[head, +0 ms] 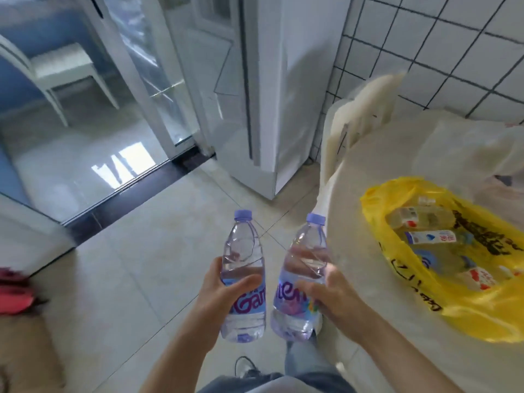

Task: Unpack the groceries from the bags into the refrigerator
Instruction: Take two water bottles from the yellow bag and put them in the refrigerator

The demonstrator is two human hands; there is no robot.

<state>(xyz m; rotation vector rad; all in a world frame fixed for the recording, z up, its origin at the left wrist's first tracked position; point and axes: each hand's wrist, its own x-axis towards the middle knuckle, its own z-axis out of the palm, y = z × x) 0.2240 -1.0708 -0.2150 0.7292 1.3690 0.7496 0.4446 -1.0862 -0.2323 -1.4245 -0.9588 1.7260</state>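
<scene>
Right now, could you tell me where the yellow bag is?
In the head view, the yellow bag lies open on the pale table at right, beside the right hand.

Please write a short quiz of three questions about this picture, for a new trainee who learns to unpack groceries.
1. True or false: each hand holds one water bottle.
2. Where do the remaining bottles lie? A) in the yellow bag B) on the floor C) on the chair
3. Fill in: the refrigerator door is ____.

Key:
1. True: the left hand holds the left bottle, the right hand the right bottle.
2. A: the yellow bag on the table.
3. Closed: the refrigerator.
</scene>
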